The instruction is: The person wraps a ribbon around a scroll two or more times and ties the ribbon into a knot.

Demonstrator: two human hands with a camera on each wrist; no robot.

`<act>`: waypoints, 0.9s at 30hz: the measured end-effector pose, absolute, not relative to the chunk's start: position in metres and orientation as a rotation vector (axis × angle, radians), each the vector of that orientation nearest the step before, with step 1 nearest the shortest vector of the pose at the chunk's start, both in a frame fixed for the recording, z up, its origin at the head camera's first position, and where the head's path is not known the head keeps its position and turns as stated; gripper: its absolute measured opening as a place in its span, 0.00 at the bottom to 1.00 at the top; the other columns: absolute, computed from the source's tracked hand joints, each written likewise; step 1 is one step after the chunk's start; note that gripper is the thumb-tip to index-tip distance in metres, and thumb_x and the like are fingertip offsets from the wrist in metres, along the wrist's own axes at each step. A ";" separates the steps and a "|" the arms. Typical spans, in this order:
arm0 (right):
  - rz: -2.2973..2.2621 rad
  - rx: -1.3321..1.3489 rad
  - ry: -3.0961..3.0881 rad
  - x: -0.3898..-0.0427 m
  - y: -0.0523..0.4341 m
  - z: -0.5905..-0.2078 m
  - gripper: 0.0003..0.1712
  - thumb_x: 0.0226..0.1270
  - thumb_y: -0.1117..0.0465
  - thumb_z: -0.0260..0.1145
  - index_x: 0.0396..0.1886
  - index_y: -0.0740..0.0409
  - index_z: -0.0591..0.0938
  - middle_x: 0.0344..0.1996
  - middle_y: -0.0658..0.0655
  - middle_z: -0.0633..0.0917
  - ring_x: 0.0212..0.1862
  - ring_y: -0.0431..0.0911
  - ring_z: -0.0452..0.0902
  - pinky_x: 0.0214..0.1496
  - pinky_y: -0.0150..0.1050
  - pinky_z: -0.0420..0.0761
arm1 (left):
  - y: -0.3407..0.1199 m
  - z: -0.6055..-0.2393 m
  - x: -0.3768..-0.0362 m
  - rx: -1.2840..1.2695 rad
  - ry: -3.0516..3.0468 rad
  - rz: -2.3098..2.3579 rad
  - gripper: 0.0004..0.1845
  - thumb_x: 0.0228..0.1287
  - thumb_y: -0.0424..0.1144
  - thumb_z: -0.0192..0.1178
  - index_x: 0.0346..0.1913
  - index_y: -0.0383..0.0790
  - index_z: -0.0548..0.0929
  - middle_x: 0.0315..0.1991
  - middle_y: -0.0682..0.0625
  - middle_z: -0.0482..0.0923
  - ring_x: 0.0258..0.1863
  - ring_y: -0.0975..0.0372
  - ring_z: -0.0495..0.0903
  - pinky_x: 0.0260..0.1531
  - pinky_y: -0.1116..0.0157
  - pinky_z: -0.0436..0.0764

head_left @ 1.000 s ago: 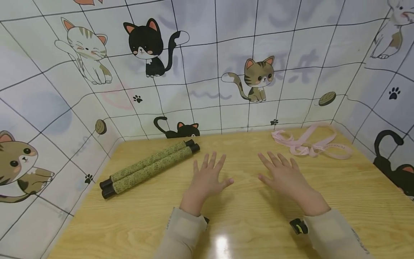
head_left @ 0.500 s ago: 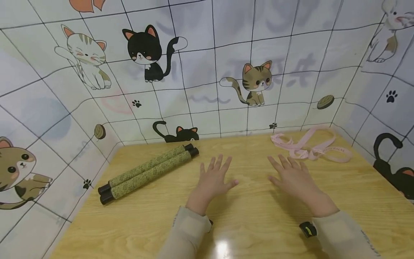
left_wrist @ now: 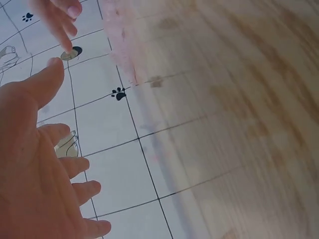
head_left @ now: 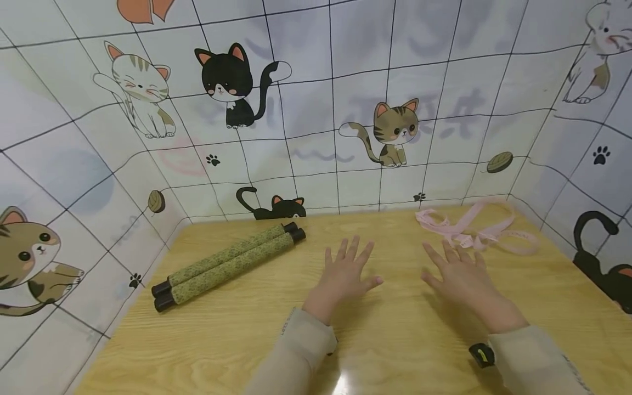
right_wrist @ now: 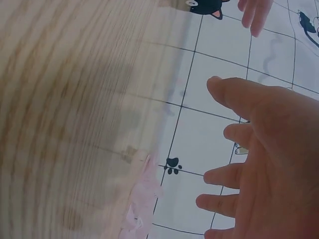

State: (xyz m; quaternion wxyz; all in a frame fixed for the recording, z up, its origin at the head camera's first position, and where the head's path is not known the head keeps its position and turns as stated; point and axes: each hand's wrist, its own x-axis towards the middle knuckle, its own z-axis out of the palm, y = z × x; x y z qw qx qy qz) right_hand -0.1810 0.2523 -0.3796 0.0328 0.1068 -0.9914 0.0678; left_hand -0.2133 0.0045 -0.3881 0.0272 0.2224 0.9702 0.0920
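Observation:
My left hand (head_left: pixel 343 277) is spread palm down above the middle of the wooden table (head_left: pixel 222 345), holding nothing. To its right my right hand (head_left: pixel 461 280) hovers the same way, fingers apart. Two green patterned rolls with black ends (head_left: pixel 232 263) lie side by side at the left, slanting toward the back. Beyond my right fingertips a loosely looped pink ribbon (head_left: pixel 456 226) lies near the back right corner. In the right wrist view the ribbon (right_wrist: pixel 142 199) shows at the table's far edge, and the palm faces the wood with air beneath it.
A white wall covering (head_left: pixel 311 115) with grid lines and cartoon cats rises along the back and both sides of the table. Dark straps (head_left: pixel 481 355) sit at the cuffs of the light sleeves.
Both hands have drifted to the right across the table, still spread. The head view has tilted slightly upward. The rolls and the ribbon lie where they were.

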 end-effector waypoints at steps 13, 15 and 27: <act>0.217 0.284 -3.098 -0.197 0.284 -0.388 0.46 0.67 0.31 0.40 0.71 0.60 0.56 0.66 0.78 0.53 0.64 0.75 0.45 0.57 0.75 0.40 | 0.033 -0.390 -0.215 0.820 2.972 0.284 0.41 0.63 0.68 0.43 0.74 0.62 0.41 0.75 0.52 0.35 0.73 0.56 0.34 0.66 0.43 0.40; 0.226 0.284 -3.104 -0.199 0.284 -0.389 0.47 0.67 0.31 0.41 0.71 0.61 0.56 0.66 0.77 0.53 0.64 0.75 0.44 0.57 0.75 0.40 | 0.037 -0.388 -0.215 0.841 2.978 0.286 0.41 0.63 0.68 0.42 0.74 0.62 0.40 0.75 0.52 0.35 0.73 0.56 0.34 0.66 0.43 0.41; 0.308 0.221 -3.122 -0.212 0.288 -0.391 0.39 0.73 0.47 0.47 0.68 0.76 0.53 0.65 0.77 0.57 0.64 0.75 0.45 0.57 0.74 0.43 | 0.053 -0.385 -0.221 0.880 2.999 0.225 0.41 0.62 0.71 0.37 0.74 0.61 0.39 0.74 0.53 0.33 0.73 0.57 0.35 0.66 0.44 0.41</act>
